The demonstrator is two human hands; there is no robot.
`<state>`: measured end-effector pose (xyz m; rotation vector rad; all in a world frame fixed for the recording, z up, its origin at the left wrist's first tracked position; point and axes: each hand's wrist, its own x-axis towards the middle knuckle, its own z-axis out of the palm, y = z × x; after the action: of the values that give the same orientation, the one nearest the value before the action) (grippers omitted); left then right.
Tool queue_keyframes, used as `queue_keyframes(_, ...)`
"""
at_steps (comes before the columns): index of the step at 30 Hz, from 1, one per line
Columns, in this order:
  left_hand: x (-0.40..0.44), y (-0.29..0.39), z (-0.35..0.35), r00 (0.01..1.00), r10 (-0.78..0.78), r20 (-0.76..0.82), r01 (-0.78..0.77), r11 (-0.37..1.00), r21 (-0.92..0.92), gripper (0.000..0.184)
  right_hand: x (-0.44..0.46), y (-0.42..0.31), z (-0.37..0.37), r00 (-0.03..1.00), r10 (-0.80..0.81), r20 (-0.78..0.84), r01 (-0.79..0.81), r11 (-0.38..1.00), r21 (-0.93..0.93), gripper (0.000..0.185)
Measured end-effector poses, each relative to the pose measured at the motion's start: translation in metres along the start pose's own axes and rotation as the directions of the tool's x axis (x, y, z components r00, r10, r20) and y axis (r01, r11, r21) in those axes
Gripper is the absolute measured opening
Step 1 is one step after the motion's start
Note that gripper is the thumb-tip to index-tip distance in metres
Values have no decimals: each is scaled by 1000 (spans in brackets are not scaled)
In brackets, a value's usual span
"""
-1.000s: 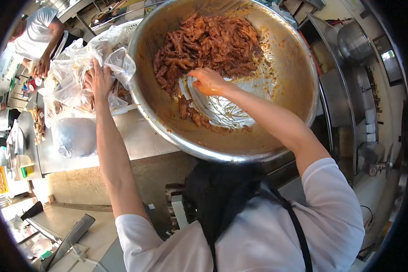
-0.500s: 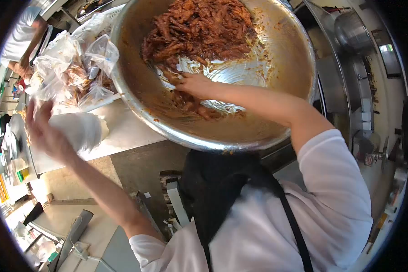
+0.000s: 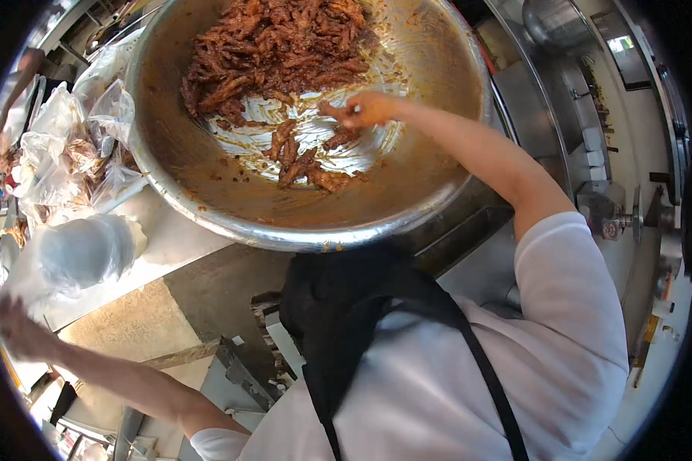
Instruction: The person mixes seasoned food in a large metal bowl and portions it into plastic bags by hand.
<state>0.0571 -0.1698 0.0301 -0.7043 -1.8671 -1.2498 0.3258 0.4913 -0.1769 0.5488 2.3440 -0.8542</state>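
Observation:
A big metal bowl [image 3: 407, 207] holds a heap of dark red sauced pieces that look like chicken feet [image 3: 277, 54]. A few loose pieces [image 3: 296, 157] lie nearer me on the bowl's smeared bottom. My right hand [image 3: 367, 109] is over the bowl's right part, its fingers closed around a sauced piece [image 3: 334, 111]. My left hand [image 3: 19, 326] is stretched out at the far left, beyond the table's near edge, blurred by motion. Between it and the bowl lies a round, clear plastic-wrapped bundle [image 3: 88, 250]. Several clear plastic bags [image 3: 69, 154] with brownish contents stand left of the bowl.
The steel table [image 3: 177, 230] carries the bags and the bundle. At the upper left is a co-worker's arm [image 3: 15, 100]. A metal rail and sink area [image 3: 550, 115] run along the right, with a metal pot [image 3: 553, 23] at the top right.
My left hand has left the plastic bags and swung left and down. My right hand has moved rightward across the bowl and now grips a piece. The view has shifted, so the bowl appears further up and left.

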Motion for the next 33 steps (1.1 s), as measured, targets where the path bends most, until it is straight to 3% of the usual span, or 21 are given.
queue_keyframes(1,11,8,-23,997,-15,81,-50,673,738,28,2,5,12,986,-133,-105,89,934,-345,46)
queue_keyframes(2,19,27,-33,996,-51,69,-36,478,878,30,0,7,24,945,-287,-155,120,749,-652,48)
queue_keyframes(5,20,99,-19,987,-141,-74,112,279,954,35,0,-8,58,908,-419,-20,290,663,-690,59)
queue_keyframes(8,2,113,-12,886,-344,-310,461,710,532,41,3,-17,51,925,-373,-71,266,770,-581,47)
queue_keyframes(10,-18,176,52,673,-583,-455,660,751,14,44,10,-31,40,974,-183,-133,121,918,-378,38)
queue_keyframes(11,-32,148,33,660,-663,-354,717,697,30,44,7,-43,46,930,-318,-182,242,906,-348,34)
queue_keyframes(12,-33,145,42,569,-743,-353,803,410,432,44,4,-52,54,858,-491,-148,402,823,-400,36)
queue_keyframes(14,-100,68,53,814,-581,-12,510,704,494,39,14,-59,87,439,-884,-161,748,458,-480,40)
queue_keyframes(15,-134,28,59,875,-456,159,348,823,449,37,24,-59,95,474,-878,-70,719,432,-545,42)
queue_keyframes(16,-162,9,93,840,-529,121,457,810,367,39,34,-58,102,512,-859,18,689,398,-605,43)
queue_keyframes(17,-177,5,130,661,-741,117,722,671,168,38,37,-57,106,553,-827,99,658,362,-660,44)
queue_keyframes(18,-187,2,152,512,-835,198,795,549,259,40,35,-58,95,664,-745,66,615,494,-614,44)
queue_keyframes(19,-191,12,173,481,-846,231,771,534,346,46,29,-61,74,760,-648,47,557,612,-562,45)
queue_keyframes(20,-214,-10,185,598,-767,233,684,640,350,49,25,-59,61,842,-538,40,482,717,-504,46)
queue_keyframes(22,-215,-1,199,475,-823,310,675,567,472,50,20,-46,50,962,-234,-139,117,816,-566,49)
queue_keyframes(25,-222,12,198,726,-632,271,377,695,612,52,-10,-50,91,962,-260,-81,183,837,-516,68)
queue_keyframes(26,-220,30,192,707,-647,287,464,730,502,53,-37,-75,95,988,-100,119,142,889,-436,74)
queue_keyframes(28,-208,84,181,682,-653,329,609,757,238,59,-53,-78,115,987,-79,139,113,961,-252,65)
queue_keyframes(30,-246,108,185,786,-439,435,344,895,283,60,-46,-91,110,950,-186,252,259,919,-299,53)
queue_keyframes(32,-283,132,191,786,-354,507,104,884,455,58,-29,-100,134,920,-388,55,392,906,-161,49)
queue_keyframes(33,-293,126,187,800,-383,461,175,885,432,52,-21,-113,133,886,-457,77,462,885,-60,48)
